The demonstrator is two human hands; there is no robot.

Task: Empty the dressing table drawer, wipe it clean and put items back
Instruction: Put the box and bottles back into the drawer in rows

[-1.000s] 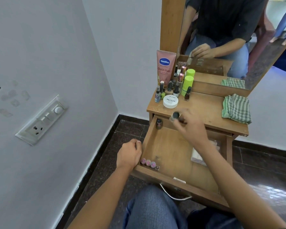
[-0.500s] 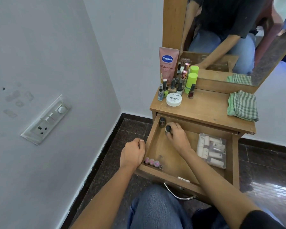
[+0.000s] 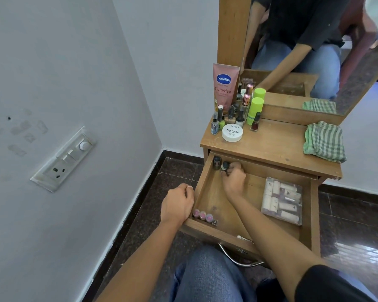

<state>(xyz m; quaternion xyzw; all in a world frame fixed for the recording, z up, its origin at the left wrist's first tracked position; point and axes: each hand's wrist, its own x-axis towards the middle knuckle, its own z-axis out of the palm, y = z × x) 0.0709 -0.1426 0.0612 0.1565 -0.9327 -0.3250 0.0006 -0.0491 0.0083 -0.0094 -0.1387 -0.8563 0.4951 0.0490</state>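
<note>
Wooden drawer (image 3: 214, 192) open, few items inside; right hand (image 3: 234, 182) pinching small dark bottle (image 3: 224, 165), left hand (image 3: 179, 203) fisted against its wall.

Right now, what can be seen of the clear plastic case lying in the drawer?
The clear plastic case is a flat, transparent rectangular box lying on the wooden floor of the open drawer, near its right wall. Through the lid show small white tubes packed on their sides in rows. Nothing else touches it; the right hand is apart, at the back left.
</note>
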